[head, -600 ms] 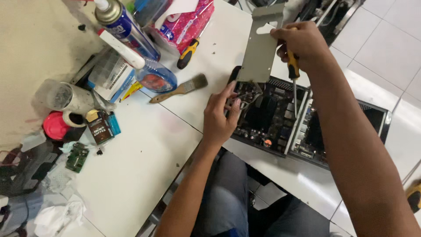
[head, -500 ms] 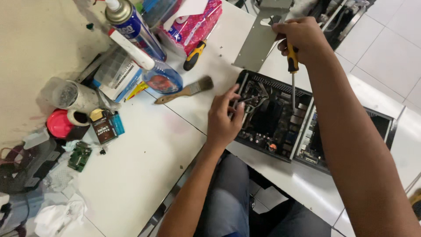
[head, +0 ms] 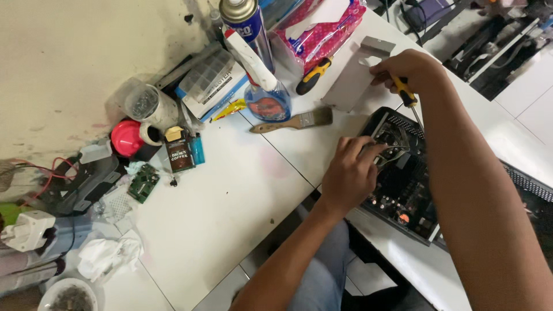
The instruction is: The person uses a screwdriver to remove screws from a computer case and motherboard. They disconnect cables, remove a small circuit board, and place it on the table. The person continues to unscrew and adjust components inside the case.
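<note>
An opened black electronic chassis [head: 403, 190] with circuit boards lies on the white tiled floor in front of me. My left hand [head: 348, 173] rests on its near corner, fingers pinching a small metal part inside. My right hand [head: 406, 69] is shut on a yellow-handled screwdriver [head: 410, 103] whose shaft points down into the chassis; the same hand also touches a grey metal cover plate [head: 351, 83] standing tilted behind the chassis.
A wooden paintbrush [head: 291, 121], blue spray bottle [head: 262, 92], aerosol can [head: 245, 23], second yellow screwdriver [head: 314, 75], pink tissue pack [head: 322, 29], parts box [head: 210, 83], small green board [head: 143, 183], pink cup [head: 125, 138] and rags [head: 109, 256] clutter the left, along the wall.
The view has shifted, so the chassis sits further right. My right hand with the screwdriver and plate stays over the chassis; my left hand keeps working at the near corner.
</note>
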